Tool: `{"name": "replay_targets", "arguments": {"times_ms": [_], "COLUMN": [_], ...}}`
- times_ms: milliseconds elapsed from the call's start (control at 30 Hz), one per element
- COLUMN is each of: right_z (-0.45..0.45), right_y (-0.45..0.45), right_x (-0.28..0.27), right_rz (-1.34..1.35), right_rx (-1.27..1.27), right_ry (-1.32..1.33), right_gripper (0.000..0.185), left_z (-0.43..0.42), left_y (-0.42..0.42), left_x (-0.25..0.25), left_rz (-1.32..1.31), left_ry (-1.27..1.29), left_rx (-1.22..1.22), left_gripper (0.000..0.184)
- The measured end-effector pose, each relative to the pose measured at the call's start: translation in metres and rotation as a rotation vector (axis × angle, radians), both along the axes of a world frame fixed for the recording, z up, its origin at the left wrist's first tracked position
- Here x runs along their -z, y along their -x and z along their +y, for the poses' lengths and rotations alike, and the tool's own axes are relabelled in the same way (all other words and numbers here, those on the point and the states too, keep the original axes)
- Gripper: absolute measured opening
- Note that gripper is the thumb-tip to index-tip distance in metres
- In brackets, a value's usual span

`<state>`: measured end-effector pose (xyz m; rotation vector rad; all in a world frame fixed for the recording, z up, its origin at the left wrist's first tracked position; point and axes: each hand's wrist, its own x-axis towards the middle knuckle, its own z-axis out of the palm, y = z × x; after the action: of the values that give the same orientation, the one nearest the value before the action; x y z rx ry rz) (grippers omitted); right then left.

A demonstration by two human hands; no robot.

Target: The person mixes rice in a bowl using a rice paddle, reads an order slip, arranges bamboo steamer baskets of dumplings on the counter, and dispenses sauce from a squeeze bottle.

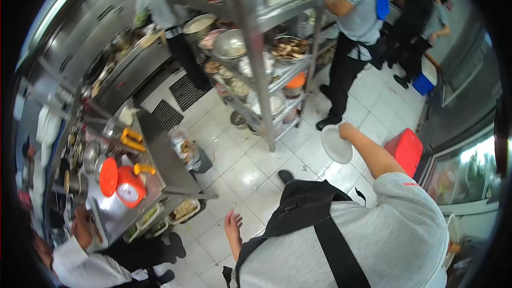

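Observation:
My right arm is stretched out ahead, and my right hand (349,130) grips a pale round plate (337,146) by its edge. The plate hangs tilted over the tiled floor, beside a red box (405,152). Low at my left side, my left hand (233,225) holds nothing, its fingers apart. Below that hand is only floor. A black apron (304,205) covers part of my front. Farther left, a steel table (165,168) carries an orange kitchen scale (130,186).
Ahead stands a metal shelf rack (253,58) loaded with bowls of food. A bin (200,160) sits by the table. One person (90,261) works at the table's near end; several others stand farther off. A glass-fronted fridge (464,170) lines the right.

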<state>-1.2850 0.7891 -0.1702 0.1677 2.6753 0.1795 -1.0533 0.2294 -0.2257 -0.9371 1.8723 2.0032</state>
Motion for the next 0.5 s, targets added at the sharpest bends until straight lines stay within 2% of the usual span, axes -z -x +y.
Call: {"name": "replay_targets", "arguments": {"times_ms": [67, 133, 200, 267, 333, 400, 467, 500], "right_z": [0.062, 0.137, 0.214, 0.281, 0.364, 0.462, 0.517, 0.523], "right_y": [-0.002, 0.007, 0.017, 0.027, 0.044, 0.038, 0.04, 0.044], "right_x": [-0.027, -0.037, -0.03, -0.034, -0.013, 0.042, 0.032, 0.011], "right_rz": [0.012, -0.179, -0.243, -0.231, -0.355, 0.061, 0.263, 0.431], "right_rx": [0.197, 0.683, 0.989, 1.032, 0.32, 0.569, 0.825, 1.042], "right_ry": [0.173, 0.421, 0.56, 0.423, -0.056, -0.101, 0.019, 0.263], "right_gripper": [0.028, 0.025, 0.026, 0.03, 0.034, 0.032, 0.031, 0.031], "left_z": [0.047, 0.113, 0.193, 0.28, 0.373, 0.448, 0.502, 0.523], "left_y": [0.051, 0.107, 0.168, 0.228, 0.289, 0.335, 0.347, 0.355], "left_x": [-0.034, -0.07, -0.104, -0.121, -0.148, -0.186, -0.214, -0.228], "left_rz": [0.121, 0.23, 0.311, 0.444, 0.587, 0.748, 0.839, 0.862], "left_ry": [0.062, 0.079, 0.041, 0.049, 0.049, 0.126, 0.168, 0.156], "left_rx": [0.098, 0.174, 0.267, 0.442, 0.578, 0.681, 0.75, 0.78], "left_gripper": [0.041, 0.036, 0.035, 0.033, 0.032, 0.032, 0.032, 0.032]}}
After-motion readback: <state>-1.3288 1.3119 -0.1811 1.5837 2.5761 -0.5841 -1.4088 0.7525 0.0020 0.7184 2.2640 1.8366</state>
